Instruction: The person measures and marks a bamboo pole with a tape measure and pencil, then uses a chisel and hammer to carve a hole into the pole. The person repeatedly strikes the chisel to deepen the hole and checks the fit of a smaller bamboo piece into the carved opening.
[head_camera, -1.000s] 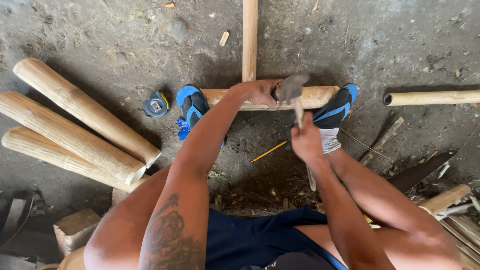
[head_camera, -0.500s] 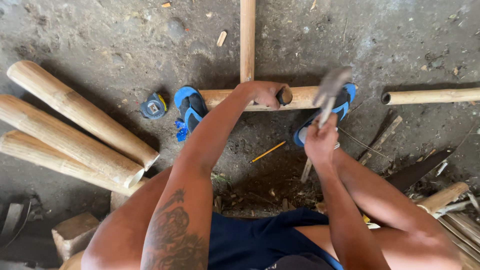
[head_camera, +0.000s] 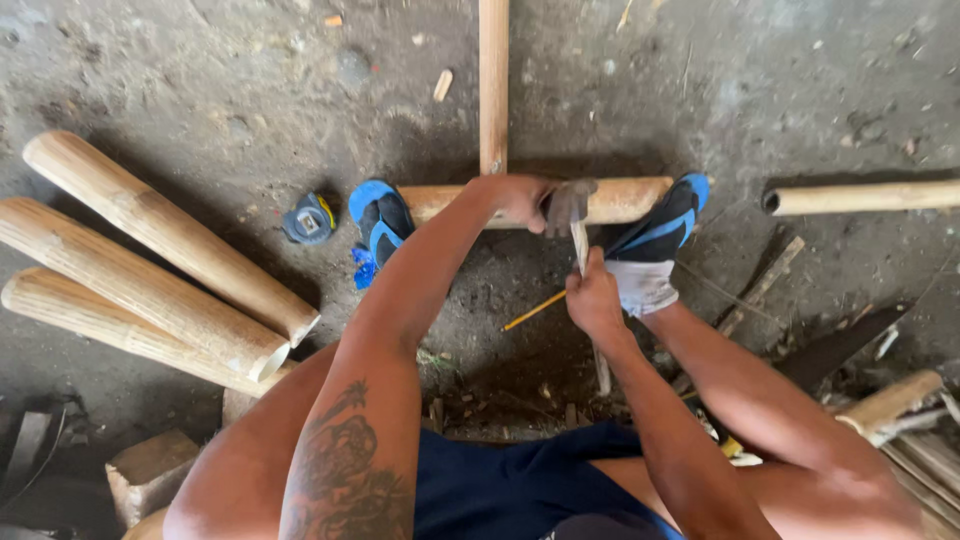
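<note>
My right hand (head_camera: 596, 298) grips the wooden handle of a hammer (head_camera: 570, 208), whose metal head rests down on a horizontal bamboo pole (head_camera: 620, 200). Both of my feet in blue shoes, left (head_camera: 378, 222) and right (head_camera: 660, 228), pin that pole to the dirt floor. My left hand (head_camera: 515, 200) is closed on the pole right beside the hammer head; whether it pinches something small there is hidden. A thinner wooden pole (head_camera: 493, 85) runs away from the joint toward the top of the view.
Three thick bamboo sections (head_camera: 150, 280) lie at the left. A tape measure (head_camera: 308, 220) sits near the left shoe and a yellow pencil (head_camera: 535, 311) between my legs. Another pole (head_camera: 865, 198) lies at the right, with wood scraps (head_camera: 890, 400) below it.
The hammer was raised up and to the right half a second ago and has come down onto the pole beside my left hand. The left hand and feet stayed put.
</note>
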